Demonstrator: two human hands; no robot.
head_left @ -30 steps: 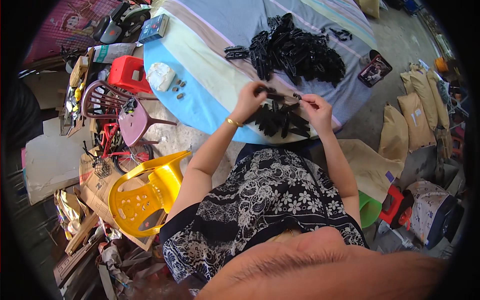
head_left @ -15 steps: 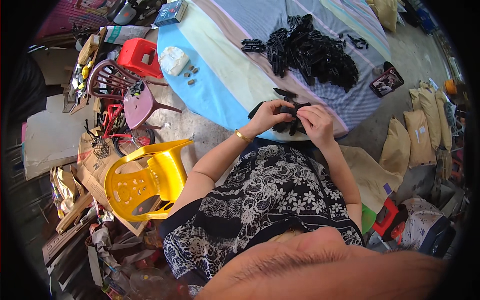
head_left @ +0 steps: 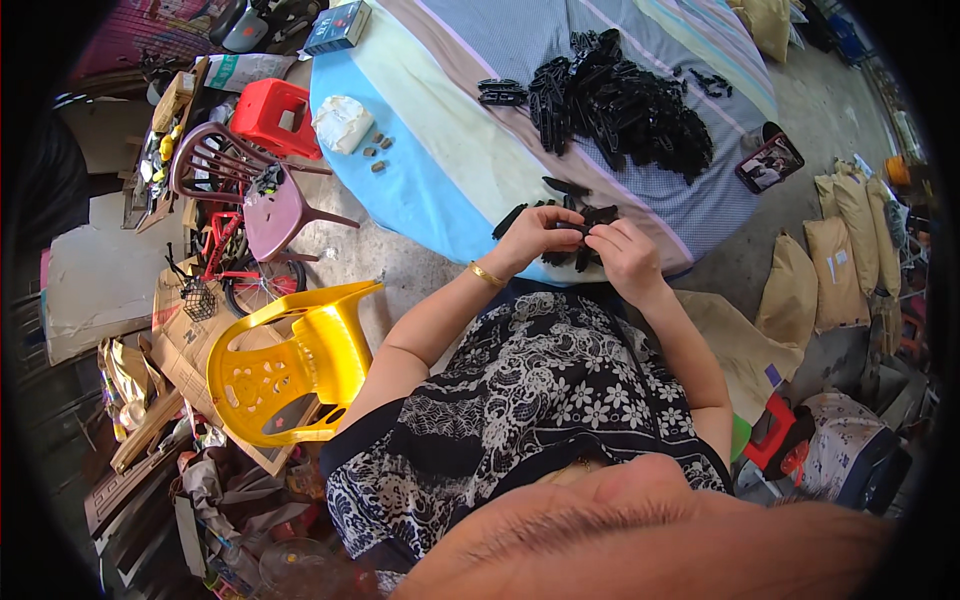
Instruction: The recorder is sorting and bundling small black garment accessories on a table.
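Close to the near edge of the cloth-covered table, my left hand (head_left: 538, 242) and my right hand (head_left: 628, 256) meet with fingers pinched. Between their fingertips is a slim black piece (head_left: 572, 227), mostly covered by the fingers. Several more black pieces (head_left: 570, 260) lie beneath and around the hands. One long black piece (head_left: 509, 221) is just left of my left hand, and another (head_left: 566, 186) lies beyond the fingers. Farther back rises a large heap of glossy black strip-like pieces (head_left: 640, 110), with a neat stack (head_left: 502, 92) at its left.
A phone (head_left: 770, 164) leans at the table's right edge. On the left of the cloth (head_left: 420, 150) are a white bundle (head_left: 344, 124), small brown pieces (head_left: 378, 150) and a blue box (head_left: 337, 27). A yellow chair (head_left: 330, 350) stands left of me; brown sacks (head_left: 830, 270) stand right.
My right hand's fingers have dropped slightly and drawn nearer the left fingertips, both still around the black piece. The heap and the other things lie as before; the view has shifted a little.
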